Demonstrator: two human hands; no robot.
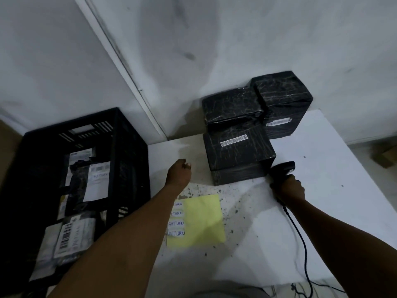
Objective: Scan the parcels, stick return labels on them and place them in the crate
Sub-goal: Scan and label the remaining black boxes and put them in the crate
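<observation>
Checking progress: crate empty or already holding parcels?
Holding parcels. Inside the black crate lie several parcels, one with a RETURN label.

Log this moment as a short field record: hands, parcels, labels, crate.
left hand: fingers loosely curled, holds nothing, over the table left of the nearest parcel
right hand: grips the barcode scanner
parcels on table: three black wrapped boxes; nearest parcel shows a barcode on top
return labels: four on a yellow sheet
crate: black, left of table, holds labelled parcels
</observation>
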